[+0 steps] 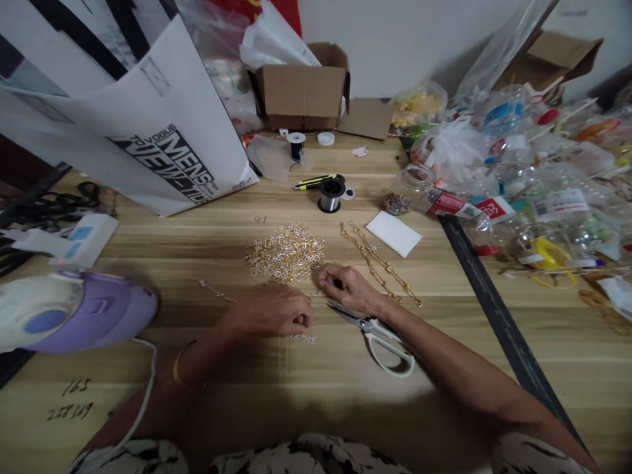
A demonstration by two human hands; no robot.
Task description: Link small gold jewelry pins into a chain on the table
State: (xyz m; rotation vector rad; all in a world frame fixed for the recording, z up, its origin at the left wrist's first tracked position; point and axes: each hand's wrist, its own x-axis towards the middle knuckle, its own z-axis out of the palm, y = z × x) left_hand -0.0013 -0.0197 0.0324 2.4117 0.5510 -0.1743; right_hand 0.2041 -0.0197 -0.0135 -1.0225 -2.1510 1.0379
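Observation:
My left hand (279, 311) is closed, fingertips pinched, on a thin beaded string. Clear beads (305, 339) of that string show just below its knuckles, and fine thread ends hang toward me. Another length of beaded strand (213, 289) lies left of this hand. My right hand (345, 287) is closed with thumb and index finger curled together beside the pile; what they pinch is too small to make out. A heap of clear and gold beads (286, 251) lies just beyond both hands. White-handled scissors (366, 325) lie partly open under my right wrist.
Gold chains (378, 260) and a white card (394, 233) lie to the right. Farther back are a wire spool (330, 196), a cutter knife (316, 181) and a jar of beads (399, 199). A purple-white appliance (93, 311) with a cord stands left; plastic bags (513, 151) crowd the right.

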